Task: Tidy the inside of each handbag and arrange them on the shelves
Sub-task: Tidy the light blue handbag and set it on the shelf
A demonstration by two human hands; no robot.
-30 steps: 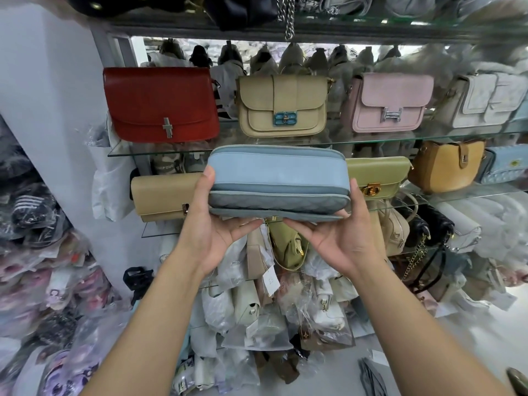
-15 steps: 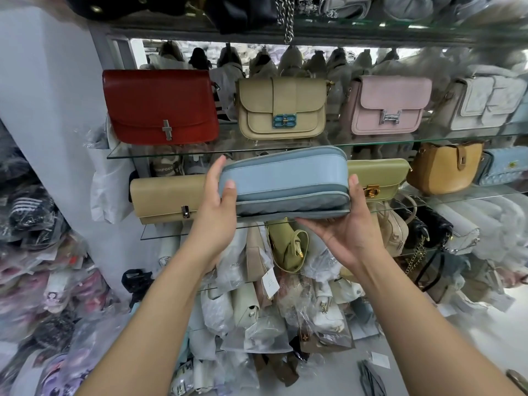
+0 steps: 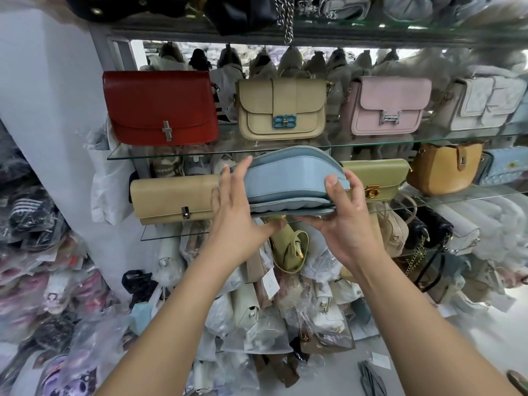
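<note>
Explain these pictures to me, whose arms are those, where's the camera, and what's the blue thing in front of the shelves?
There is no machine here. These are a person's two bare arms, filmed by one wide-angle camera worn on their head, looking forward and down. The right hand pinches a pale blue handbag, thumb on top and fingers underneath. The left hand presses straight fingers against its other end. Behind are glass shelves: a red bag, beige bag and pink bag above, a tan clutch and olive bag lower down. Bagged stock is piled below.
</note>
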